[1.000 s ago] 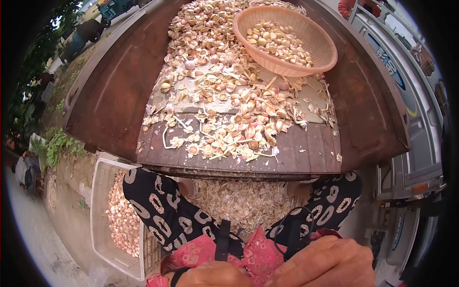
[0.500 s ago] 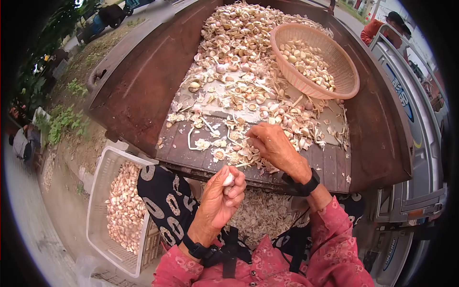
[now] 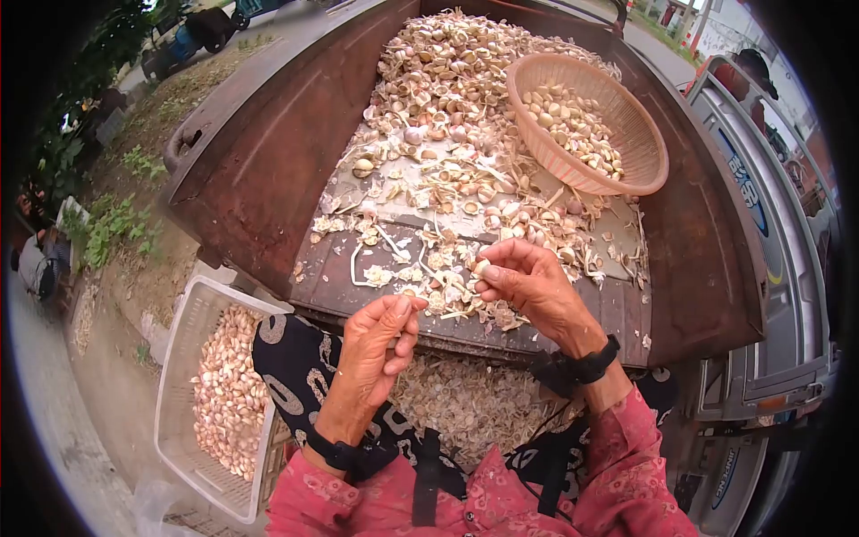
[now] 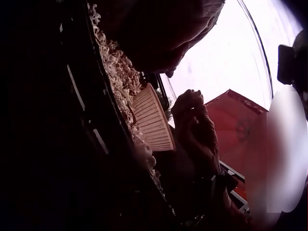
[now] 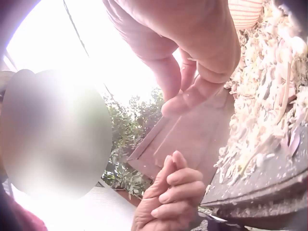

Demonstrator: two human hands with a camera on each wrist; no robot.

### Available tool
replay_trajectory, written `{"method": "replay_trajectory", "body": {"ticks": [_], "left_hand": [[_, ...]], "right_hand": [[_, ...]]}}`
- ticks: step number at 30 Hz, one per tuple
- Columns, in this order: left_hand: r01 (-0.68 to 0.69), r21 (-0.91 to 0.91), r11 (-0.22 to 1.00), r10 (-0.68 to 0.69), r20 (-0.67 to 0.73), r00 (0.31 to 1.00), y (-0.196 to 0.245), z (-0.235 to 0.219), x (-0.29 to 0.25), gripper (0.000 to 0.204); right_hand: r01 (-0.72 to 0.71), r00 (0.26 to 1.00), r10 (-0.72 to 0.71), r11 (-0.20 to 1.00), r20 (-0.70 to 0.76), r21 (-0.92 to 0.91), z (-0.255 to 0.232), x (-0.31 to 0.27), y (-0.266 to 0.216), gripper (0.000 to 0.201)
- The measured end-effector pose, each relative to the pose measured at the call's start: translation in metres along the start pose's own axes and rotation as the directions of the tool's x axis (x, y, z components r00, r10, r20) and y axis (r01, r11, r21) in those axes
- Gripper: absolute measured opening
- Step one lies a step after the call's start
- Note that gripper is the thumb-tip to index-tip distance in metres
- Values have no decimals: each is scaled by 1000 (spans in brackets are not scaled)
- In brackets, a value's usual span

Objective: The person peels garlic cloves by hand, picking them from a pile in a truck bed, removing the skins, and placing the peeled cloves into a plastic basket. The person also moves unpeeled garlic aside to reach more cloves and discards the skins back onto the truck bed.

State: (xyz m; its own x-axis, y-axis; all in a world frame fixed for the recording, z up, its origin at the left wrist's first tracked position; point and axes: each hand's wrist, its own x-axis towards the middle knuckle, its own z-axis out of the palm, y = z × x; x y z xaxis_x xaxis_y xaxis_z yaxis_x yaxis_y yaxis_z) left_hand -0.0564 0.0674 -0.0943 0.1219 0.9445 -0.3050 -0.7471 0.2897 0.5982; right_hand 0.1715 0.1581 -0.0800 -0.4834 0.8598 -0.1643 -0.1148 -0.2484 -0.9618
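Observation:
My right hand point(image 3: 537, 291) pinches a pale garlic clove point(image 3: 481, 268) between thumb and fingertips, above the near edge of the brown metal bed. To its left, my left hand point(image 3: 371, 345) is raised with thumb and forefinger tips together and the other fingers curled; no clove shows in it. In the right wrist view the left hand point(image 5: 171, 199) is below the right hand point(image 5: 187, 72), and the two are apart. Loose garlic cloves and skins point(image 3: 447, 116) are heaped on the bed. A pink basket point(image 3: 658, 170) holds cloves at the back right.
A white crate point(image 3: 165, 394) of cloves stands on the ground at the lower left. Garlic skins point(image 3: 474, 403) lie between the knees. High metal sides point(image 3: 259, 179) flank the bed. A silver vehicle point(image 3: 778, 331) stands at the right.
Since half a second ago my right hand has come up off the scraps and a clove shows in its fingers. My left hand has moved left; the clove seen in it is no longer visible.

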Motion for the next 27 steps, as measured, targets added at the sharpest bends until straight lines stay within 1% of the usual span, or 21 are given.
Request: {"method": "replay_trajectory", "body": {"ticks": [1, 2, 3, 4, 5, 6, 7, 8, 10, 11, 12, 14, 15, 17, 18, 20, 21, 23, 24, 26, 27], "left_hand": [[-22, 267, 963, 23, -2, 1000, 4, 1, 5, 26], [-39, 516, 856, 46, 0, 999, 8, 3, 10, 25], [-50, 602, 797, 55, 10, 998, 12, 5, 20, 25], [-48, 608, 793, 52, 11, 999, 12, 1, 33, 25], [-236, 805, 543, 215, 139, 967, 10, -5, 49, 25], [-389, 895, 216, 321, 311, 894, 10, -5, 61, 25], [-312, 950, 27, 255, 295, 921, 19, 15, 57, 22], [-319, 948, 21, 252, 303, 919, 16, 16, 62, 22], [-464, 759, -457, 222, 602, 767, 7, 14, 72, 18], [-427, 738, -522, 137, 567, 812, 5, 18, 71, 12], [-434, 734, -523, 132, 573, 809, 2, 19, 74, 12], [-317, 682, -659, 86, 487, 869, -4, 25, 77, 8], [-313, 674, -669, 68, 475, 877, -4, 26, 75, 8], [-283, 679, -678, 64, 438, 897, -5, 23, 76, 11], [-250, 683, -686, 67, 402, 913, -5, 22, 77, 19], [-252, 686, -682, 55, 392, 918, -1, 22, 78, 20], [-249, 693, -676, 82, 407, 910, 1, 19, 80, 19], [-250, 702, -667, 97, 414, 905, 1, 14, 78, 18], [-261, 729, -633, 130, 433, 892, 2, 11, 77, 19], [-277, 751, -599, 166, 455, 875, 9, 10, 74, 21], [-300, 864, -404, 206, 405, 891, 14, 9, 71, 23]], "right_hand": [[10, 999, -16, 986, 36, 165, 10, -17, -8, 22], [12, 997, -36, 945, 69, 328, 22, -36, -17, 23], [-13, 981, -77, 892, 180, 452, 38, -58, -30, 23], [-53, 950, -133, 824, 283, 563, 55, -79, -43, 23], [52, 895, -292, 819, 337, 571, 71, -96, -51, 21], [158, 810, -442, 797, 384, 583, 86, -109, -57, 20], [229, 737, -574, 708, 356, 668, 101, -117, -60, 15], [284, 649, -693, 604, 314, 745, 111, -123, -62, 11], [260, 652, -695, 580, 302, 772, 116, -137, -65, 12], [230, 659, -692, 559, 296, 796, 117, -142, -67, 14], [200, 665, -688, 539, 291, 818, 116, -147, -68, 15], [136, 680, -677, 496, 283, 858, 116, -154, -68, 18], [139, 680, -679, 491, 278, 860, 117, -154, -67, 18], [192, 662, -724, 415, 195, 889, 118, -156, -65, 18], [197, 662, -725, 413, 190, 889, 112, -161, -68, 18], [-1, 753, -545, 560, 369, 828, 98, -169, -75, 19], [-4, 747, -549, 561, 375, 828, 103, -165, -72, 19], [269, 645, -760, 327, 83, 906, 119, -158, -61, 17], [272, 647, -758, 327, 79, 905, 111, -158, -57, 17], [253, 776, -615, 504, 137, 826, 82, -156, -51, 21], [251, 837, -536, 554, 109, 794, 72, -153, -49, 21]]}}
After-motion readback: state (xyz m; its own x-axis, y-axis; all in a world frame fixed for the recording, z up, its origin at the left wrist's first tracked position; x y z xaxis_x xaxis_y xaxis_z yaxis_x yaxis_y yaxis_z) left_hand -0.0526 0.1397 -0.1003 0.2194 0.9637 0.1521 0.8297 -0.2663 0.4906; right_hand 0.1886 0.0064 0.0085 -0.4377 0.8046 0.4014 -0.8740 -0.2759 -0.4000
